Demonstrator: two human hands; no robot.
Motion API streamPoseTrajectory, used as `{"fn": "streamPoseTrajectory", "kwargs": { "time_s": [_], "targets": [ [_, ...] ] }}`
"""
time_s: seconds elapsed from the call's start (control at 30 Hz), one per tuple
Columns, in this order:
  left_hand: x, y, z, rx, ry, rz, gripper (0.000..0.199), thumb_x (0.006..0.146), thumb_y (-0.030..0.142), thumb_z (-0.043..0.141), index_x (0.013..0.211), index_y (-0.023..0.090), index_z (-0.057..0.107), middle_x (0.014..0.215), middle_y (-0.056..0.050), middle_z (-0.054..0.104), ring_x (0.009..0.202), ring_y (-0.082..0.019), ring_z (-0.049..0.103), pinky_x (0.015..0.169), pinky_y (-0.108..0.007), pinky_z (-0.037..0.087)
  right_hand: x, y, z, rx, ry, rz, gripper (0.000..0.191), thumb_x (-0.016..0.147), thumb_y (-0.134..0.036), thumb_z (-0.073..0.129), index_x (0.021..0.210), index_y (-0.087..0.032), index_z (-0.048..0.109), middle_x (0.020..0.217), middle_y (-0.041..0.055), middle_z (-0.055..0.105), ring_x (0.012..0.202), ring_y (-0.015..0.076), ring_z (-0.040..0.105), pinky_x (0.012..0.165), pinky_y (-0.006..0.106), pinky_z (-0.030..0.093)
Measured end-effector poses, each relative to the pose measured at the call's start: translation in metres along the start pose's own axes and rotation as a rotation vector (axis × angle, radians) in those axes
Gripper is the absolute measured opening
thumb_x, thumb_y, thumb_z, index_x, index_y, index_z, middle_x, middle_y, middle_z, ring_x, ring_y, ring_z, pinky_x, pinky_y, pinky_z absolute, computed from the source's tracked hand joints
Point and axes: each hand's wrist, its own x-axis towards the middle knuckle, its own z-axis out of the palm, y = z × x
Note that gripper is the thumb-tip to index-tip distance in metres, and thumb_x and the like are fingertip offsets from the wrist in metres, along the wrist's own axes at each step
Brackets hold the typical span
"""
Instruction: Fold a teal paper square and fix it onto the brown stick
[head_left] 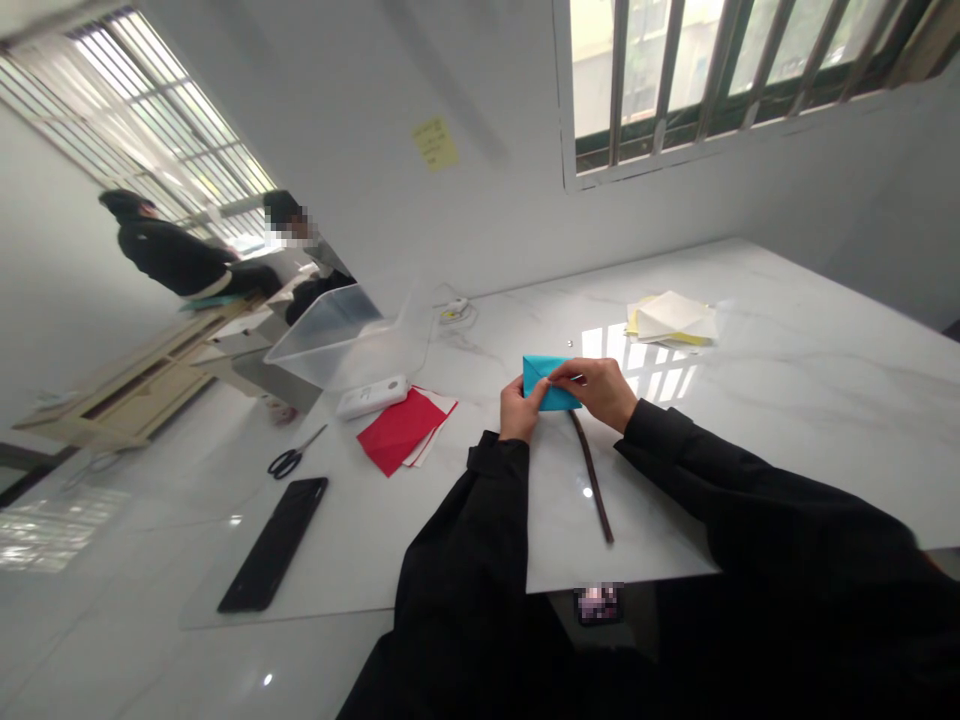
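A folded piece of blue paper (547, 383), stiff and smooth with crisp, angular edges, is held just above a white marble-patterned table (757, 450). The left hand (520, 410) grips its near corner, with the fingers together and clamped on the paper. The right hand (592, 390) comes in from 3 o'clock, its fingers also together and pinching the top fold. Both arms are in loose black sleeves (750, 490).

At 6 o'clock from the paper, a long, thin dark strip (590, 475) lies on the glossy tabletop. At 8 o'clock, a flat stack of red paper (400, 430) sits beside a rounded white power bank (373, 397), with a see-through plastic box (337, 340) behind them. Further round at 8 o'clock lie black-handled scissors (292, 455), and a slim black phone (272, 545) rests nearer the table's edge. At 2 o'clock is a loose pile of cream and yellow paper (670, 320). A barred window (720, 70) and a yellow sticky note (435, 143) sit at 12 and 11 o'clock. Two seated people (187, 250) in dark clothes work well apart at 10 o'clock.
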Motion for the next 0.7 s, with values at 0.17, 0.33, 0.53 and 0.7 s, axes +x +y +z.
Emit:
{"fn": "streamPoseTrajectory", "kwargs": {
  "time_s": [0.17, 0.33, 0.53, 0.7],
  "targets": [
    [0.001, -0.006, -0.001, -0.012, -0.004, 0.011, 0.052, 0.068, 0.056, 0.088, 0.094, 0.012, 0.079, 0.080, -0.005, 0.076, 0.072, -0.018, 0.066, 0.075, -0.032, 0.054, 0.004, 0.012, -0.006, 0.276, 0.045, 0.189, 0.020, 0.082, -0.039, 0.083, 0.093, -0.022, 0.081, 0.084, 0.0043, 0.079, 0.074, 0.0212, 0.072, 0.070, 0.035, 0.058],
    [0.001, -0.008, 0.000, -0.044, -0.016, 0.018, 0.055, 0.067, 0.057, 0.089, 0.098, 0.013, 0.080, 0.089, -0.008, 0.079, 0.078, -0.021, 0.070, 0.079, -0.034, 0.057, 0.007, 0.014, -0.013, 0.211, -0.029, 0.131, 0.025, 0.084, -0.043, 0.080, 0.097, -0.021, 0.081, 0.087, 0.0048, 0.078, 0.078, 0.0200, 0.067, 0.068, 0.033, 0.049],
    [0.000, -0.007, 0.001, -0.012, -0.024, 0.033, 0.055, 0.069, 0.057, 0.089, 0.099, 0.012, 0.080, 0.087, -0.008, 0.079, 0.077, -0.021, 0.070, 0.077, -0.033, 0.058, 0.005, 0.014, -0.009, 0.183, -0.048, 0.086, 0.022, 0.086, -0.042, 0.078, 0.096, -0.022, 0.080, 0.091, 0.0052, 0.079, 0.082, 0.0207, 0.067, 0.078, 0.037, 0.050],
    [-0.001, -0.005, 0.001, 0.004, -0.032, 0.049, 0.055, 0.070, 0.058, 0.088, 0.099, 0.012, 0.080, 0.088, -0.008, 0.079, 0.078, -0.021, 0.071, 0.077, -0.033, 0.058, 0.004, 0.016, -0.008, 0.201, -0.044, 0.085, 0.025, 0.085, -0.044, 0.080, 0.095, -0.022, 0.080, 0.091, 0.0054, 0.079, 0.083, 0.0215, 0.069, 0.083, 0.039, 0.051]
  ]
}}
